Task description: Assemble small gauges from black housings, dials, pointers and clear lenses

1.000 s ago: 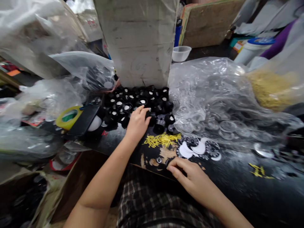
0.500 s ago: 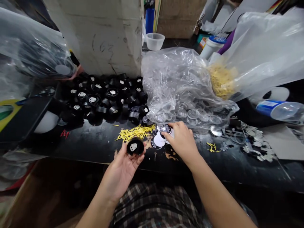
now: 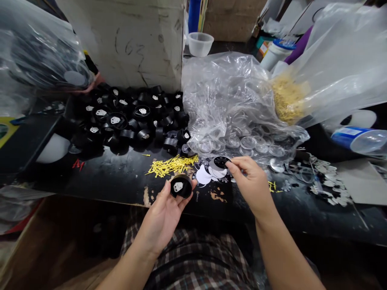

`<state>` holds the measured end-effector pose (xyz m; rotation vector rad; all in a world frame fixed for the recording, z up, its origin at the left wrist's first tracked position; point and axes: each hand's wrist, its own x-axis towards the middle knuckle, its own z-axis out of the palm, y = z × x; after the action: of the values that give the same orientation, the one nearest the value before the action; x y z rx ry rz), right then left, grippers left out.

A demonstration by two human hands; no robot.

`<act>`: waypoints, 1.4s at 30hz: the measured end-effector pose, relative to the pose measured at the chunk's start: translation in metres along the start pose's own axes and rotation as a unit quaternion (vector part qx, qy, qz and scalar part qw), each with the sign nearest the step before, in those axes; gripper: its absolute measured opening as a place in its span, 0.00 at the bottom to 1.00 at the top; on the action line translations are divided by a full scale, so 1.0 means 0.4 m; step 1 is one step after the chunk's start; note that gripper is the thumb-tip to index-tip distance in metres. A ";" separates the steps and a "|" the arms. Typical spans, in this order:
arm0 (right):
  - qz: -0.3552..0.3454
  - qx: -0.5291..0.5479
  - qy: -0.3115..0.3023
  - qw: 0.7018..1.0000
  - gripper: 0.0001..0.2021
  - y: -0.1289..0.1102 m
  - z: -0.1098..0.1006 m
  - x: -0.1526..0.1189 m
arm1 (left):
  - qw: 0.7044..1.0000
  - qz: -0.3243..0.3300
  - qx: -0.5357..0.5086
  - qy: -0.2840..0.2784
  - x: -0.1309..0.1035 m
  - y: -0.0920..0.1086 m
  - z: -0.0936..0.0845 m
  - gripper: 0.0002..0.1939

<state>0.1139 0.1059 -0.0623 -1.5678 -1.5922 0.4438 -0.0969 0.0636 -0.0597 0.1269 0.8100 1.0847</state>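
My left hand [image 3: 167,213] grips a round black plastic housing [image 3: 180,187] with a small white piece inside, its hollow side facing up. Between thumb and fingers, my right hand [image 3: 249,177] pinches a black printed dial disc [image 3: 221,162] by its edge. Just below that disc lies a loose pile of white and black paper discs [image 3: 205,175] on the dark table. A heap of yellow pointers [image 3: 169,166] rests behind the housing in my left hand.
Many similar black housings [image 3: 119,121] crowd the back left. A clear plastic bag [image 3: 223,92] spills transparent round covers [image 3: 248,142] at the back middle. Small white parts [image 3: 328,177] and a blue-labelled bottle [image 3: 356,139] lie at right. Red pointers [image 3: 78,164] lie at left.
My right hand has lifted a black disc from the pile and drawn it right. My left hand has shifted slightly right with the housing. The camera view has moved a little.
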 end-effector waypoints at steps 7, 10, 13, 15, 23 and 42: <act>0.081 0.116 -0.114 0.983 0.12 -0.101 0.033 -0.046 | 0.998 0.038 -0.020 -0.051 0.013 -0.024 0.020 0.19; 0.133 0.129 -0.155 0.970 0.14 -0.091 0.025 -0.045 | 0.997 0.047 -0.010 -0.053 0.021 -0.031 0.017 0.18; 0.150 0.075 -0.125 0.978 0.15 -0.050 -0.002 -0.039 | 0.998 0.055 0.011 -0.032 0.025 -0.038 0.012 0.17; 0.159 0.065 -0.113 0.979 0.18 -0.032 -0.018 -0.042 | 0.999 0.042 0.019 -0.028 0.025 -0.044 0.011 0.16; 0.156 0.164 -0.229 0.947 0.17 -0.095 0.017 -0.072 | 0.993 0.078 0.067 -0.050 0.012 -0.048 0.017 0.16; 0.209 0.230 -0.137 0.941 0.13 -0.110 0.036 -0.064 | 0.988 0.129 0.049 0.067 0.010 0.000 0.006 0.16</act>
<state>0.0713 0.0792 -0.0459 -1.5088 -1.2152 1.2212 -0.0947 0.0674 -0.0601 0.2483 0.9873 1.3080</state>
